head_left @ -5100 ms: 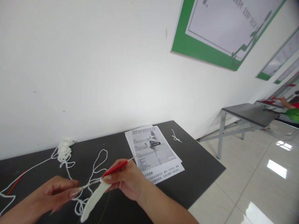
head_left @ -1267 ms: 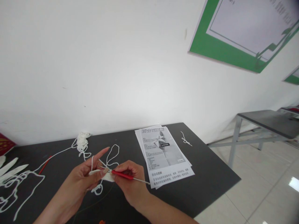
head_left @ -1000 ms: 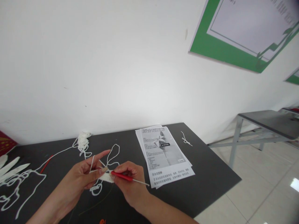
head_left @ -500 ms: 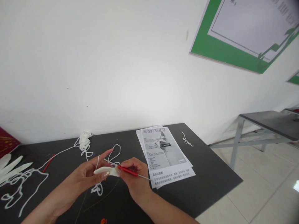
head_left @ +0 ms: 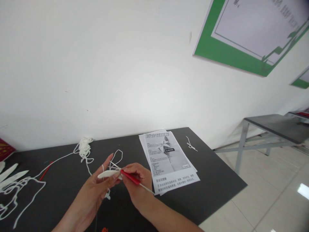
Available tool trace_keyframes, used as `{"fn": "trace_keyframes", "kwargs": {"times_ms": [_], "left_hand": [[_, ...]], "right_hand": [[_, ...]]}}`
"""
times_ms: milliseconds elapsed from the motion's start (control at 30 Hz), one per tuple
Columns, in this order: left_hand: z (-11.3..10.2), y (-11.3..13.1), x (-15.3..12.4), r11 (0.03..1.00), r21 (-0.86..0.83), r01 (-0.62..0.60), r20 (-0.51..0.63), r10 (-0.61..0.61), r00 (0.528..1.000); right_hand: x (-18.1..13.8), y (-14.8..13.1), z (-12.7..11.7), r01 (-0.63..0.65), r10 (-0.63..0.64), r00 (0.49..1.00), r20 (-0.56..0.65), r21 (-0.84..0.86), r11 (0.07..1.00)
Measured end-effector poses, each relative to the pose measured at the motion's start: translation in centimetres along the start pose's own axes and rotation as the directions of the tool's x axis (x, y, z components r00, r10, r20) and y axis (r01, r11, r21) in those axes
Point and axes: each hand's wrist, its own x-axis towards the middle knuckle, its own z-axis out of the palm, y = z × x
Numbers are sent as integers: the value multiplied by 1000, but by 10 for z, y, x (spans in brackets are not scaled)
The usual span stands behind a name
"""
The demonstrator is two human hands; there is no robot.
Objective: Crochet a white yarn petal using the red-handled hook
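Observation:
Between the thumb and fingers of my left hand (head_left: 96, 183) is a white crochet petal (head_left: 108, 174), its narrow end pointing left. White yarn passes round the raised index finger and forms a loop (head_left: 117, 156) above the work. My right hand (head_left: 137, 180) is closed around the red grip of a crochet hook (head_left: 130, 178). The hook's metal tip reaches up and left by the petal and yarn; whether it is inside a stitch I cannot tell. A small tangle of white yarn (head_left: 107, 194) hangs below my left hand.
Printed sheets (head_left: 177, 178) lie right of my hands on the black table (head_left: 193, 199), with a knotted scrap of yarn (head_left: 191, 146) beyond. At left are white petals (head_left: 14, 180), loose yarn and a red stick (head_left: 46, 170). A yarn bundle (head_left: 85, 148) sits near the wall.
The hook has tilted more steeply, and my left wrist has swung right with the petal now nearly level. The whole view has shifted slightly.

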Motion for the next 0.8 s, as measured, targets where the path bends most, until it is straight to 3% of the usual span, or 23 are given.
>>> {"fn": "trace_keyframes", "kwargs": {"times_ms": [300,533,600,700,800], "left_hand": [[6,6,-5,997,19,-80,-111,81,990],[2,6,-4,994,24,-110,-68,112,991],[0,5,-4,992,22,-120,-55,122,991],[-1,3,-5,984,56,-171,-53,174,983],[0,4,-7,958,124,-260,-67,270,961]], "right_hand": [[-1,1,3,-7,0,998,61,100,995],[4,-7,-3,-12,12,994,112,-5,1000],[6,-6,-4,-95,94,992,85,9,995],[7,-3,-3,-329,315,944,98,210,921],[6,-1,-1,-414,394,910,133,375,830]]}}
